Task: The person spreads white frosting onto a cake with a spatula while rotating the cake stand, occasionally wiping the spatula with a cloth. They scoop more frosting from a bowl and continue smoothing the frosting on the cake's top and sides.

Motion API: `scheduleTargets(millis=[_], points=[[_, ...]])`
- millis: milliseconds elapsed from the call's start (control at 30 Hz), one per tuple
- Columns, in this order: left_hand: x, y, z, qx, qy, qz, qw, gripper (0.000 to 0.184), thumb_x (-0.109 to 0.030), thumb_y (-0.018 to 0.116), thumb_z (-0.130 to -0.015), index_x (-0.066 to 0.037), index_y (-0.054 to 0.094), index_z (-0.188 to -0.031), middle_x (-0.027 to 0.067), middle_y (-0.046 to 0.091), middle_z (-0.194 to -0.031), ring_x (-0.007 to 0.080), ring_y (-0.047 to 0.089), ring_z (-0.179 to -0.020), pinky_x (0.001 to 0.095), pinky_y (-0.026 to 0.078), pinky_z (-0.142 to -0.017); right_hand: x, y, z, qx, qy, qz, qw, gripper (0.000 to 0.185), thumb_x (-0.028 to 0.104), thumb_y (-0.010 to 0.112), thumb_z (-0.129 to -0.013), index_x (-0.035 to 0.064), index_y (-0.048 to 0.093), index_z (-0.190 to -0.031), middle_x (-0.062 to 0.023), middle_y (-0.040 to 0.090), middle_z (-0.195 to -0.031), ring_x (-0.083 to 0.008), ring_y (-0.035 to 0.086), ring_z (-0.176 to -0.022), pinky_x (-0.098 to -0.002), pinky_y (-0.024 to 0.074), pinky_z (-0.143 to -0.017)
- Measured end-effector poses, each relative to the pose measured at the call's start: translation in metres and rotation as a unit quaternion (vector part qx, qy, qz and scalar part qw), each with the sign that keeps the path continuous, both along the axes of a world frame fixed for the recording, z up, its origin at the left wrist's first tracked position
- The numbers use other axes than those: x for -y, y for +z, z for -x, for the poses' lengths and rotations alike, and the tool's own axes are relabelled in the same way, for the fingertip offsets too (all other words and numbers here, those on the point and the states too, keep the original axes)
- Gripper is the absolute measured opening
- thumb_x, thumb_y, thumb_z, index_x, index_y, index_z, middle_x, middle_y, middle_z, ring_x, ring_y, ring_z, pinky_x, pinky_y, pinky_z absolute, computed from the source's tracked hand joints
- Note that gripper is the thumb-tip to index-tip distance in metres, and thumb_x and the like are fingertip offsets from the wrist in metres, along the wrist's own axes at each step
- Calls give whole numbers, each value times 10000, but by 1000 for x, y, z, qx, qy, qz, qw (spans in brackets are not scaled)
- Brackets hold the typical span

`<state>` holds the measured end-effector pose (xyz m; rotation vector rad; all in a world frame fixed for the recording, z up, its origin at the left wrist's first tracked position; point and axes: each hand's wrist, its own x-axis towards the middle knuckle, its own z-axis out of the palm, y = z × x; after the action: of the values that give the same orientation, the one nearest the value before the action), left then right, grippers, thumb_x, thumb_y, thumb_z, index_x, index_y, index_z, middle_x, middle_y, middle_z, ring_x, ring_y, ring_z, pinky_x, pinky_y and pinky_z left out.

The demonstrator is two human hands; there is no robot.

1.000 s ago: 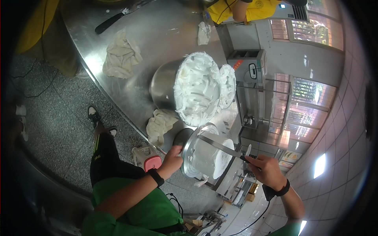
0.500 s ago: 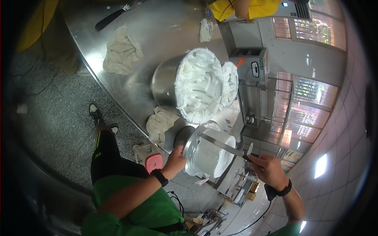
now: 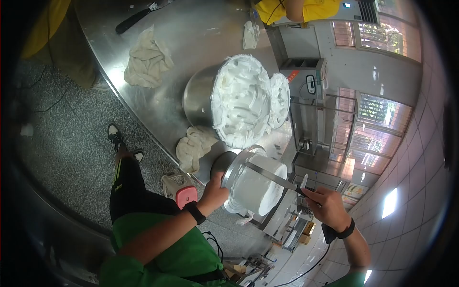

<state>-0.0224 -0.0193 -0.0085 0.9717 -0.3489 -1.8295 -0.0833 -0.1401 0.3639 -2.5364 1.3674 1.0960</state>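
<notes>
A round cake (image 3: 264, 185) coated in white cream stands on a metal cake turntable (image 3: 233, 184). My left hand (image 3: 215, 195) is closed at the turntable's near rim, its fingertips partly hidden. In my right hand (image 3: 327, 206) is the dark handle of an icing spatula (image 3: 273, 177). Its long flat blade lies along the side of the cake. Beyond the turntable sits a large metal mixing bowl (image 3: 198, 98), heaped with white whipped cream (image 3: 243, 103).
A crumpled cloth (image 3: 195, 147) lies beside the turntable, another cloth (image 3: 148, 60) farther along the steel table (image 3: 186, 45). A black-handled tool (image 3: 134, 21) rests near the far end. A red-topped stool (image 3: 186, 196) stands below the edge. A person in yellow (image 3: 320, 9) is across the table.
The left hand has shifted very slightly at the turntable's rim. The spatula stays against the cake's side, and the view has tilted a little.
</notes>
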Motion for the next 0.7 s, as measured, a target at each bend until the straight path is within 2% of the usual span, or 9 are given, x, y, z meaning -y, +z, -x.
scheduleTargets(millis=[67, 200, 267, 400, 467, 700], points=[[0, 17, -10, 37, -26, 37, 998, 585, 4, 499, -786, 46, 455, -1367, 288, 630, -1213, 422, 609, -1175, 419, 470, -999, -1, 0, 0, -1, 2, -2, 1000, 290, 117, 737, -843, 145, 756, -1131, -62, 571, -684, -277, 582, -523, -404, 460, -483], [9, 18, -11, 34, -19, 17, 999, 582, 7, 494, -786, 43, 460, -1366, 300, 624, -1228, 425, 603, -1188, 426, 465, -1006, -2, 1, 0, -6, 11, 0, 1000, 304, 112, 736, -839, 143, 750, -1140, -61, 562, -682, -277, 579, -519, -406, 463, -484], [13, 13, -6, -33, -4, -5, 999, 600, 147, 433, -760, 73, 451, -1355, 186, 582, -1322, 238, 538, -1276, 303, 392, -1068, -3, 0, 1, -5, 10, -1, 1000, 306, 111, 735, -839, 143, 749, -1143, -61, 559, -680, -278, 579, -520, -407, 464, -485], [17, -1, 8, -26, 55, 49, 997, 625, 159, 431, -760, 73, 433, -1378, 199, 570, -1339, 241, 525, -1303, 307, 383, -1081, -3, 0, 2, -17, 12, -1, 1000, 299, 112, 734, -841, 143, 751, -1138, -62, 569, -685, -276, 588, -531, -403, 471, -491], [22, 2, 3, -23, 45, 37, 998, 605, 41, 489, -777, 80, 449, -1380, 317, 550, -1361, 418, 509, -1328, 416, 389, -1118, -3, 0, 3, -16, 11, -3, 1000, 297, 112, 733, -842, 144, 751, -1137, -63, 573, -688, -276, 592, -535, -402, 473, -492], [30, 0, 4, 4, 60, 58, 997, 600, 40, 491, -773, 80, 455, -1371, 311, 561, -1344, 415, 524, -1309, 420, 394, -1114, -2, 1, 4, -9, -10, -15, 1000, 284, 102, 728, -846, 118, 750, -1129, -81, 584, -683, -290, 602, -554, -408, 484, -515]])
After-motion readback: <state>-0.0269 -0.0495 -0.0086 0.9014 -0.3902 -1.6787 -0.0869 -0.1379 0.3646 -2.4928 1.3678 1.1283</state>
